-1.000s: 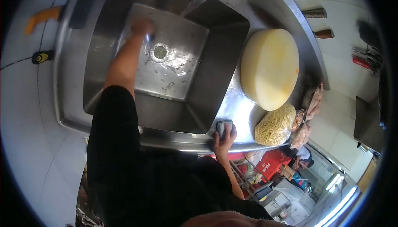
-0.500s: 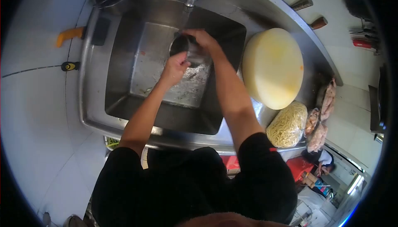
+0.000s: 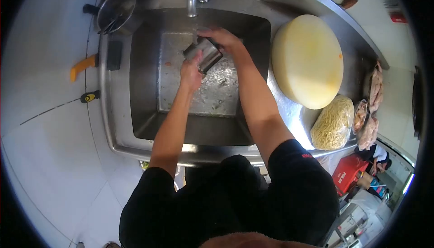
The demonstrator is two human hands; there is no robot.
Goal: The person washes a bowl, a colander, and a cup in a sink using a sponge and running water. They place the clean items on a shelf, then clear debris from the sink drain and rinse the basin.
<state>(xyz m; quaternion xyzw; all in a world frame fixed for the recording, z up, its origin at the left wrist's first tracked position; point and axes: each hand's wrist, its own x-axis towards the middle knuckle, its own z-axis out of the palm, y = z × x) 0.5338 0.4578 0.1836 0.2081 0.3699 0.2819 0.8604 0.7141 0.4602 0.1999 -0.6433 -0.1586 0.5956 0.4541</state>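
A stainless steel cup (image 3: 207, 54) is tilted above the floor of the metal sink (image 3: 194, 129), under the tap (image 3: 193, 1). My left hand (image 3: 192, 72) grips its near side, with the thumb along the wall. Around the far end curls my right hand (image 3: 220, 37), its fingertips partly hidden by the cup. Water appears to run from the spout onto the cup and right hand. Wet scraps lie scattered on the sink floor beneath.
Right of the sink stand a thick round cutting block (image 3: 307, 62), a bag of noodles (image 3: 333, 123) and bagged raw meat (image 3: 368, 132). A pot (image 3: 116, 10) with utensils is at the upper left, above an orange handle (image 3: 82, 67). Another person (image 3: 379, 157) is at far right.
The cup has turned in my hands, so its outer side now shows instead of its open mouth. Both hands still grip it. The camera view has shifted slightly.
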